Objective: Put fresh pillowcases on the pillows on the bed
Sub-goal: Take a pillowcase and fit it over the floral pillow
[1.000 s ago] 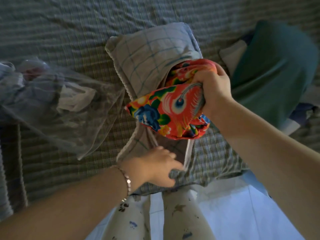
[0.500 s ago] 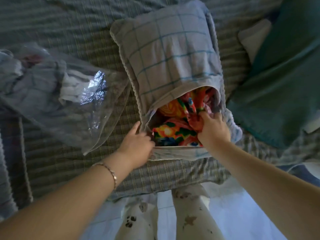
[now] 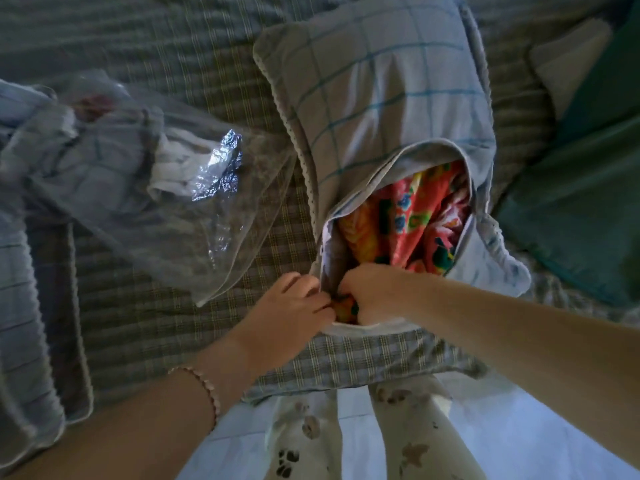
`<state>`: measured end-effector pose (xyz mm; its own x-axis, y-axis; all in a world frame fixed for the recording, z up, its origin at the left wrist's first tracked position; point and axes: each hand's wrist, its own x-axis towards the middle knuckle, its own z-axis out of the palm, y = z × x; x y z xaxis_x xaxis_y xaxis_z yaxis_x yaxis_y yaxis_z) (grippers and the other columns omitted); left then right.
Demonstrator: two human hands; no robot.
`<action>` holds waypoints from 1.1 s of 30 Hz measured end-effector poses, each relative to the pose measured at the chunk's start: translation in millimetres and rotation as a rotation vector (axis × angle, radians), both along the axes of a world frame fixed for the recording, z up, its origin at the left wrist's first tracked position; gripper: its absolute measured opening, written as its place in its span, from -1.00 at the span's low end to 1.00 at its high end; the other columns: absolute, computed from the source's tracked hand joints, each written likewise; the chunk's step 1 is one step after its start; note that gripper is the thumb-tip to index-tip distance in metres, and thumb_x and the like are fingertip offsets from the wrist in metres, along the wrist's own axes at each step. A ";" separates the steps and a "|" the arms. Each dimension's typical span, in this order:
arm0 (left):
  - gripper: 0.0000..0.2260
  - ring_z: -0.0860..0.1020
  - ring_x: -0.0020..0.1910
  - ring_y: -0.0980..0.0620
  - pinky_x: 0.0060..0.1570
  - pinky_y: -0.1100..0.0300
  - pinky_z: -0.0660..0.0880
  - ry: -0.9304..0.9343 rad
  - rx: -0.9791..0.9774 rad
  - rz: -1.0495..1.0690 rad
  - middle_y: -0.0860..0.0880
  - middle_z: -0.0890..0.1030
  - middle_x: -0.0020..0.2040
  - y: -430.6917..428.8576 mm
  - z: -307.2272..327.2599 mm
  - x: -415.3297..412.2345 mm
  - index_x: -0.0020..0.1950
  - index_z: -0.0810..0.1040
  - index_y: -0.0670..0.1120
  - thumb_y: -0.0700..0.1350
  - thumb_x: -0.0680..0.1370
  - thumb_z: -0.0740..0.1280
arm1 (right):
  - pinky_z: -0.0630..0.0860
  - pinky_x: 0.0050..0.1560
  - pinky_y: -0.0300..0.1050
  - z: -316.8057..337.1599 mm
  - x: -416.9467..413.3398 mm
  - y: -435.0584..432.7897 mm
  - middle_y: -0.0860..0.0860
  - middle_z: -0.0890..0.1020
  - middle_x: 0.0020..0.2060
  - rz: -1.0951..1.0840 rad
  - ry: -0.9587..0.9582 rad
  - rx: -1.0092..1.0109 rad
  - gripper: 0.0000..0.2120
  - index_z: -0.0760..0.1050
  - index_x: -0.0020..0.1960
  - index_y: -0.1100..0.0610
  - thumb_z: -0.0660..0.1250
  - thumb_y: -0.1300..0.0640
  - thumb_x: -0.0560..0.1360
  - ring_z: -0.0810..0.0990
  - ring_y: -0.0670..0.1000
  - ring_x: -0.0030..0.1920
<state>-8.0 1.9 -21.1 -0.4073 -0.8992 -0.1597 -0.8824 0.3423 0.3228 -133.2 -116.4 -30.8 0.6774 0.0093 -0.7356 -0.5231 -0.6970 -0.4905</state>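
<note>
Pillowcase [image 3: 381,81] lengthwise away, mouth nearest, pillow [image 3: 415,216] inside, left hand [image 3: 294,304] and right hand [image 3: 375,292] together, gripping mouth edge

A home bedroom: a bed [image 3: 156,323] under a checked sheet (rumpled), with a pillow [image 3: 374,98] on it.

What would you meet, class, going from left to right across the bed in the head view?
Lace-trimmed checked linen → clear plastic bag → checked pillowcase with the floral pillow in its mouth → teal cushion.
</note>
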 end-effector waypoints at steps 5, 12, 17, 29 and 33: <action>-0.74 0.37 -0.13 0.01 -0.04 0.18 0.30 0.041 -0.071 0.057 0.07 0.57 -0.28 2.0 -0.1 10.0 -0.19 0.61 -0.02 -0.25 0.42 0.14 | 0.45 0.07 -0.08 -45.5 36.7 23.1 0.04 0.54 0.12 0.095 0.201 -0.044 -0.74 0.44 0.22 0.14 0.19 0.16 0.55 0.51 0.07 0.12; -0.81 0.48 -0.24 -0.03 -0.22 0.15 0.46 -0.024 0.093 0.081 0.08 0.54 -0.33 -1.9 0.5 14.9 -0.27 0.58 -0.02 -0.28 0.21 0.43 | 0.51 -0.04 -0.10 -9.6 -41.1 -12.8 -0.01 0.62 -0.15 -0.378 -0.029 0.179 -0.70 0.58 -0.03 0.05 0.21 -0.14 0.50 0.57 0.00 -0.11; -0.69 0.46 -0.27 0.01 -0.21 0.14 0.44 0.011 0.214 0.124 0.10 0.52 -0.43 -27.1 13.3 -3.9 -0.39 0.56 -0.03 -0.05 0.49 0.14 | 0.44 -0.01 -0.07 12.5 -164.0 -45.1 -0.10 0.56 -0.36 -0.144 -0.382 -0.567 -0.80 0.55 -0.31 0.02 0.54 -0.02 0.25 0.58 -0.01 -0.26; -0.60 0.52 0.10 -0.02 -0.18 0.57 0.37 -0.091 0.689 0.324 -0.17 0.26 0.43 -171.7 -29.7 -165.3 0.44 0.23 -0.12 -0.12 0.60 0.15 | 0.60 -0.23 -0.08 19.6 -225.2 -48.0 -0.04 0.63 -0.31 -0.438 -0.529 -0.447 -0.83 0.62 -0.27 0.11 0.56 0.25 0.22 0.64 0.04 -0.19; -0.72 0.52 0.08 -0.19 -0.10 0.08 0.43 0.029 0.525 -0.037 -0.10 0.46 0.19 -166.1 -12.1 -172.8 0.16 0.47 -0.07 -0.26 0.47 0.27 | 0.58 -0.16 -0.11 23.4 -234.6 -49.9 -0.06 0.65 -0.29 -0.486 -0.530 -0.406 -0.83 0.62 -0.26 0.08 0.58 0.22 0.22 0.65 0.02 -0.17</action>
